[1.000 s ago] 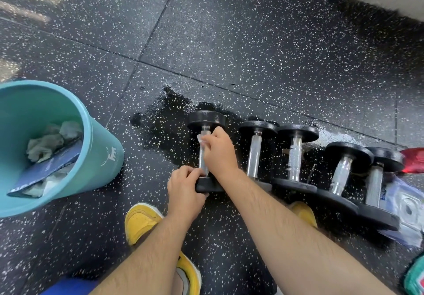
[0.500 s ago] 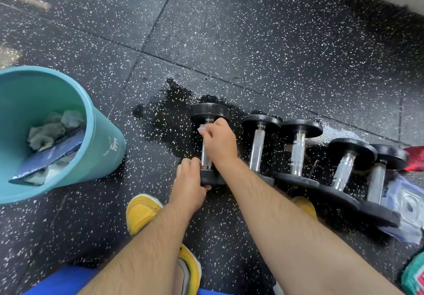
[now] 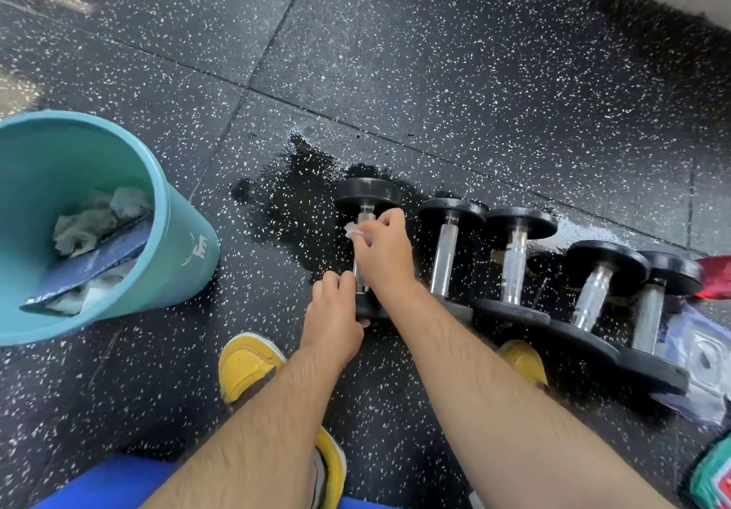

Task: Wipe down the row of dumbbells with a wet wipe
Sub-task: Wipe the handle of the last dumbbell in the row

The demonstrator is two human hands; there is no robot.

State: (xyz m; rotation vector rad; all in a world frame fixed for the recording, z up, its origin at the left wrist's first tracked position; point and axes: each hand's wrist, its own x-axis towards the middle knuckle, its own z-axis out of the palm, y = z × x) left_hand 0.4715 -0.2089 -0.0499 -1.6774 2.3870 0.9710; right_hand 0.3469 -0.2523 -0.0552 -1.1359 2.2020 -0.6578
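Under the fingers of our right hand, at the left end of the row, we are wiping the first dumbbell. These fingers are curling over its metal handle and pinching the wet wipe against it, and a crumpled white corner of the wipe is poking out just left of the knuckles, close to the dumbbell's far black head. Nearer to us, the fingers of our left hand are pressing together and wrapping over the near black head, gripping it where it is lying on the speckled black floor. To the right of our right-hand fingers the remaining dumbbells are lying side by side, handles pointing away from us: the second just beside our wrist, then the third, the fourth and the fifth, the last two tilting a little. Beyond the fifth, a clear plastic wipes packet is lying partly under its near head. A dark wet patch is spreading over the floor left of and beyond our fingers. Well to the left of both hands a teal bucket is standing, holding crumpled used wipes and a dark blue flat pack. Below our hands, our yellow shoes are showing on either side of our forearms.
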